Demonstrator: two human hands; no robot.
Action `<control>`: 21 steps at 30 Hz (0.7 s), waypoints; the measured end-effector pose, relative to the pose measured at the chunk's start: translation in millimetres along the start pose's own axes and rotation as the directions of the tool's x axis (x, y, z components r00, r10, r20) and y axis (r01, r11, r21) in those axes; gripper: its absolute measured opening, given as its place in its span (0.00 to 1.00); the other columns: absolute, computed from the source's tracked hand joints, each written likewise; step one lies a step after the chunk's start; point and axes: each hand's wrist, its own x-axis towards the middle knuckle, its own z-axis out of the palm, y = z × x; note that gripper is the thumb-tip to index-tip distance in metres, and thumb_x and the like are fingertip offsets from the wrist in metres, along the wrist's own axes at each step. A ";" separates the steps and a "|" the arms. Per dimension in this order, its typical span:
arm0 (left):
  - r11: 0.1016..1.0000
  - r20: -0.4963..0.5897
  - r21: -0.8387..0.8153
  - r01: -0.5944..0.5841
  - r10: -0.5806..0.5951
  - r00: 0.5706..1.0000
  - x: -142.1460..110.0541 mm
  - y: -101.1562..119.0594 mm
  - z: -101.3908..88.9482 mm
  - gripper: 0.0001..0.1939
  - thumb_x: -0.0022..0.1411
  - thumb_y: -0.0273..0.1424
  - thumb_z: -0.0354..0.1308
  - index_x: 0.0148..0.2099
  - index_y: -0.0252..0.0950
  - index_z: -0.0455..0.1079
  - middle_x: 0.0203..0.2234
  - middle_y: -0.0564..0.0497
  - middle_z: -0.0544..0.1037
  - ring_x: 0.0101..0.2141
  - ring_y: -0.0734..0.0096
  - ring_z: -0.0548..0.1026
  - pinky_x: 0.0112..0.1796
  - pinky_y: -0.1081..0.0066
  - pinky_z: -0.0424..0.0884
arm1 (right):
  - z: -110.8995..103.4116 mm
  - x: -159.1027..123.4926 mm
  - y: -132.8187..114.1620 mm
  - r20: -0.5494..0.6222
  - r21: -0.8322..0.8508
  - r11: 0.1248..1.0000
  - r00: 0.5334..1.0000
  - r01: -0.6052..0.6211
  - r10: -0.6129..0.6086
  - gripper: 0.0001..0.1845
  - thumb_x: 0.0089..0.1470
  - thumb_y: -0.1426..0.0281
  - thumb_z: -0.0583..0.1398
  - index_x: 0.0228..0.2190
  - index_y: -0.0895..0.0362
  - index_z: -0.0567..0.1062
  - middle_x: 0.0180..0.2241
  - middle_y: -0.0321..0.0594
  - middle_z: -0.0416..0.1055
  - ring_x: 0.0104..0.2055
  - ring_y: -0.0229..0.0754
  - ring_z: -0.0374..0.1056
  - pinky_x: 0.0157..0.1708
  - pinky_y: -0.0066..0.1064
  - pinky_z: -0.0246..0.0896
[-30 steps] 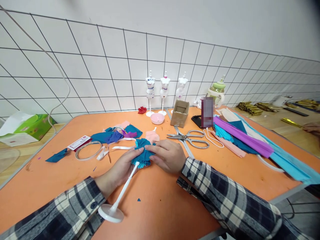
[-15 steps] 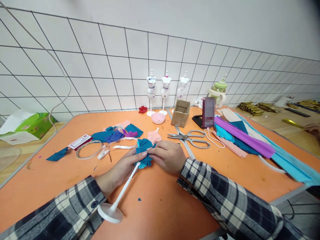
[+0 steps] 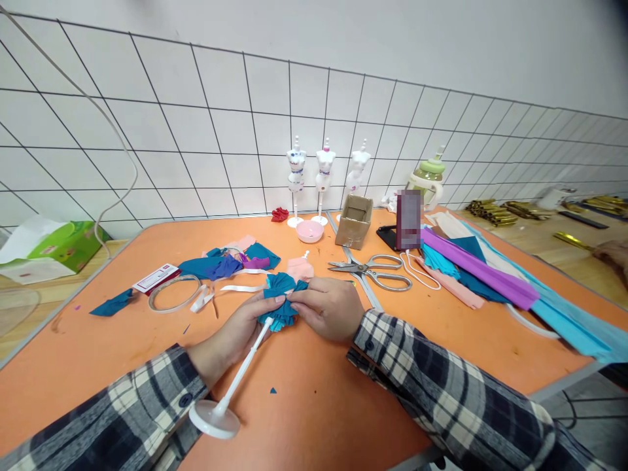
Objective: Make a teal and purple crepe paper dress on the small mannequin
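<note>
A small dress-form mannequin lies tilted in my hands, its white stand (image 3: 240, 379) and round base pointing down toward me. Pink material (image 3: 300, 267) covers its upper body, and a ruffled teal crepe-paper skirt (image 3: 280, 288) wraps its lower part. My left hand (image 3: 245, 324) is closed around the mannequin at the skirt, thumb pressed on the teal paper. On the skirt's right side, my right hand (image 3: 328, 307) pinches the teal paper between thumb and fingers. The fingertips' exact hold is partly hidden.
Scissors (image 3: 375, 271) lie right of my hands; a roll of tape (image 3: 174, 294) and paper scraps (image 3: 210, 265) lie left. Behind stand a pink bowl (image 3: 310, 231), a small cardboard box (image 3: 354, 222), several mannequins (image 3: 324, 171) and a phone (image 3: 409, 219). Crepe paper (image 3: 483, 268) is at right.
The mannequin and my left hand have shifted very slightly left. Both hands keep their hold on the skirt; little else differs.
</note>
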 end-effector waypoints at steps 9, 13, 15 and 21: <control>0.989 0.013 -0.147 0.004 -0.002 1.000 4.9 -1.6 -2.0 0.07 0.61 0.30 0.63 0.42 0.34 0.76 0.33 0.48 0.82 0.31 0.67 0.79 0.34 0.70 0.77 | -0.6 0.2 2.0 0.043 0.041 0.996 0.996 -0.076 0.074 0.29 0.56 0.52 0.61 0.55 0.52 0.72 0.44 0.43 0.75 0.42 0.42 0.72 0.36 0.30 0.66; 0.994 0.066 -0.109 -0.001 0.008 0.998 7.1 -3.8 -3.8 0.07 0.61 0.31 0.63 0.41 0.34 0.76 0.32 0.48 0.82 0.32 0.69 0.79 0.36 0.71 0.76 | 1.8 -0.5 10.2 0.034 0.164 0.979 0.992 -0.123 0.119 0.12 0.60 0.60 0.61 0.41 0.52 0.79 0.38 0.40 0.76 0.39 0.39 0.72 0.38 0.28 0.65; 1.000 0.063 -0.028 0.004 -0.002 0.998 7.3 -6.0 -4.3 0.08 0.61 0.33 0.64 0.41 0.34 0.75 0.34 0.48 0.81 0.34 0.69 0.79 0.38 0.72 0.76 | 3.1 0.1 16.3 0.028 0.245 0.960 0.990 -0.138 0.135 0.10 0.61 0.64 0.60 0.38 0.54 0.80 0.36 0.40 0.76 0.39 0.39 0.72 0.39 0.29 0.65; 0.839 -0.065 0.531 -0.122 0.184 0.981 7.1 -4.5 -7.8 0.28 0.58 0.44 0.64 0.56 0.37 0.65 0.42 0.46 0.80 0.43 0.58 0.79 0.43 0.61 0.76 | 11.1 0.3 27.8 0.033 0.343 0.884 0.944 -0.319 0.328 0.07 0.59 0.68 0.61 0.33 0.55 0.80 0.30 0.38 0.78 0.32 0.38 0.70 0.33 0.29 0.62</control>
